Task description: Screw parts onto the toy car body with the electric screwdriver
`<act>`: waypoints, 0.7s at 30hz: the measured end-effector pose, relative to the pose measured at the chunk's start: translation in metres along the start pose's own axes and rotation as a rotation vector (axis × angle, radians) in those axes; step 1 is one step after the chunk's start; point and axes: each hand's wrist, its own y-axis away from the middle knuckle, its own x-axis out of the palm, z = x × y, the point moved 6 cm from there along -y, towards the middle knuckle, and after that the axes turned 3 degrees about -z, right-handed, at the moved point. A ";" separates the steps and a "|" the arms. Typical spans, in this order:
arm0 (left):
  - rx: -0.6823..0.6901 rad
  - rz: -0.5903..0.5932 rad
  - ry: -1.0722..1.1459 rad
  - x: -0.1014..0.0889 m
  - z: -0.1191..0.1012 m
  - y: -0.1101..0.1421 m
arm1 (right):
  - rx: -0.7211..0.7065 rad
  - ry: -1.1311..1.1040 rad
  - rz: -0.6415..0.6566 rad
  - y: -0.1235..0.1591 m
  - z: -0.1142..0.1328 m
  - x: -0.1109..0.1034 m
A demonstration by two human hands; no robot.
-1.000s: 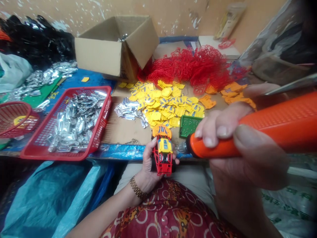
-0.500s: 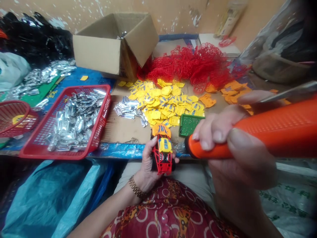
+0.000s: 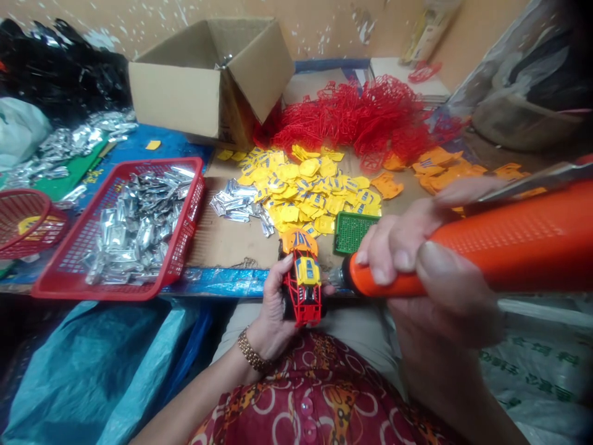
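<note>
My left hand (image 3: 274, 303) is wrapped round a toy car (image 3: 308, 296) with a red cage frame, a yellow roof and an orange hood, held just over the table's front edge. In my right hand (image 3: 412, 259) is an orange electric screwdriver (image 3: 500, 238), its body pointing left. The tool's tip reaches the right side of the car; whether it touches a screw cannot be made out. Beyond the car lies a heap of yellow printed panels (image 3: 306, 185). A small green basket (image 3: 354, 232) stands just past the screwdriver's nose.
A red basket (image 3: 197, 204) of silver parts stands on the left, beside a smaller red basket (image 3: 39, 204). Behind are an open cardboard box (image 3: 176, 96), a pile of red frames (image 3: 352, 120) and orange panels (image 3: 440, 167). A blue bag (image 3: 83, 364) hangs below the table.
Both hands, the toy car and the screwdriver have stayed nearly in place. The view has shifted slightly, and the screwdriver has moved a little to the left.
</note>
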 end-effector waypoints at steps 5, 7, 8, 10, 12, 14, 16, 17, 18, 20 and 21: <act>0.012 -0.007 0.030 0.003 -0.002 -0.002 | -0.008 0.017 0.033 -0.005 0.003 0.003; 0.009 0.031 0.043 0.008 -0.005 -0.002 | -0.036 0.058 0.023 -0.010 0.009 0.001; 0.011 0.063 0.040 0.011 -0.007 -0.002 | -0.065 0.076 0.017 -0.013 0.013 -0.002; 0.014 0.134 0.021 0.017 -0.010 -0.003 | -0.122 0.108 -0.019 -0.020 0.017 -0.014; -0.005 0.194 -0.008 0.019 -0.012 -0.005 | -0.164 0.139 -0.091 -0.029 0.017 -0.035; -0.046 0.265 -0.032 0.019 -0.012 -0.009 | -0.195 0.195 -0.169 -0.040 0.013 -0.061; -0.083 0.340 -0.033 0.017 -0.013 -0.014 | -0.219 0.277 -0.218 -0.050 0.008 -0.084; -0.093 0.377 -0.035 0.016 -0.013 -0.016 | -0.234 0.310 -0.242 -0.055 0.005 -0.093; -0.099 0.412 -0.040 0.015 -0.014 -0.018 | -0.247 0.334 -0.263 -0.058 0.002 -0.101; -0.107 0.467 -0.058 0.015 -0.016 -0.021 | -0.264 0.353 -0.282 -0.063 -0.003 -0.110; -0.108 0.482 -0.067 0.015 -0.017 -0.022 | -0.268 0.349 -0.283 -0.063 -0.006 -0.112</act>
